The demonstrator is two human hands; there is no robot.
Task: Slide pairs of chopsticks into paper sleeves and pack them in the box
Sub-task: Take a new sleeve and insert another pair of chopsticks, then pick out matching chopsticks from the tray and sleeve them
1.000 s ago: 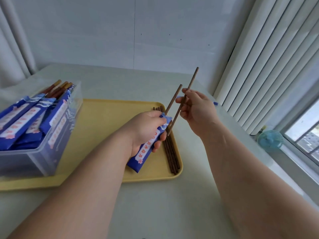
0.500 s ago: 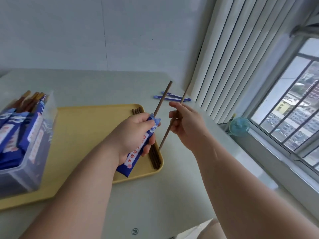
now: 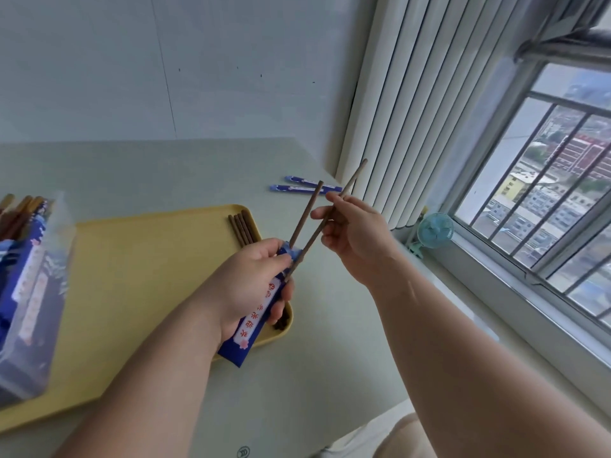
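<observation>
Pale desk (image 3: 314,391) against a white wall (image 3: 165,61), with vertical blinds (image 3: 413,110) and a barred window (image 3: 545,193) on the right and a small blue fan (image 3: 434,229) below the window. On the desk, a yellow tray (image 3: 148,276); on its left part, a clear box (image 3: 49,292) packed with sleeved pairs (image 3: 29,269), brown ends sticking up out of the blue paper. Along the tray's right edge, loose chopsticks (image 3: 243,228) side by side. Beyond the tray, near the blinds, two spare sleeves (image 3: 297,186) flat on the desk. Grips a blue sleeve (image 3: 254,325) in the left hand (image 3: 246,282), fingers curled round its upper part, above the tray's right corner, closed end pointing down toward the camera. Has one chopstick (image 3: 305,214) standing in the sleeve's mouth, tilted up and to the right. Pinches a second chopstick (image 3: 352,178) between thumb and fingers of the right hand (image 3: 355,239), just right of the left hand, the two hands apart. Lower tip of that one down at the sleeve's mouth, beside the left fingers; inside the paper or just alongside it, cannot tell.
</observation>
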